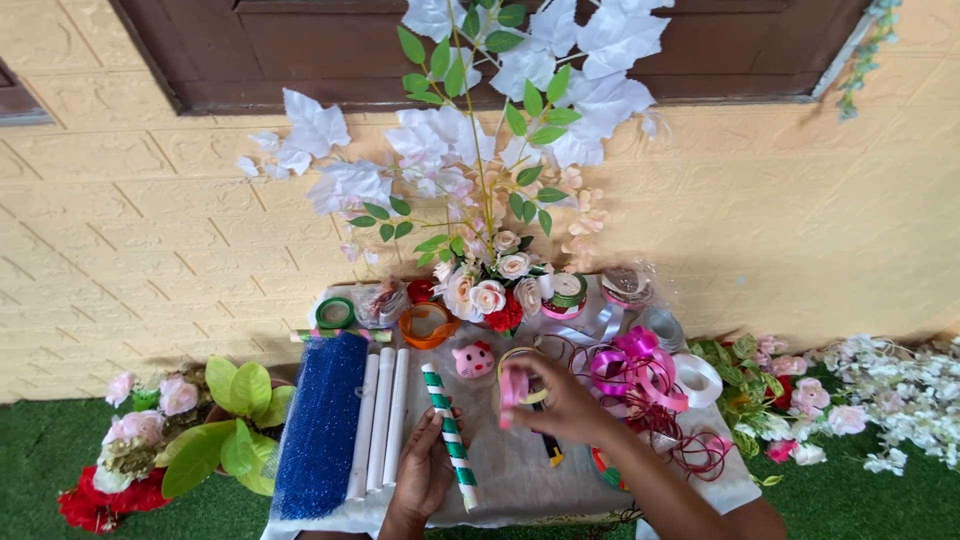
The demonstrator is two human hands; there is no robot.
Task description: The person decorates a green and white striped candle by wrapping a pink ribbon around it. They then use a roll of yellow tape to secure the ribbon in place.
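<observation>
Head view looks down on a small surface (520, 480) draped in pale cloth against a yellow wall, with a tall spray of white leaves and roses (490, 150) rising at twelve o'clock. A blue glitter mesh roll (320, 425) lies at nine o'clock, three white rolls (382, 420) just beside it. Tangled pink ribbon (635, 365) sits at two o'clock. The left hand (420, 475), at six o'clock, rests flat and loosely spread against a green-and-white striped roll (450, 435). The right hand (560, 400), near centre, pinches a pink ribbon strip (512, 388). A pink pig figure (474, 359) stands just above.
</observation>
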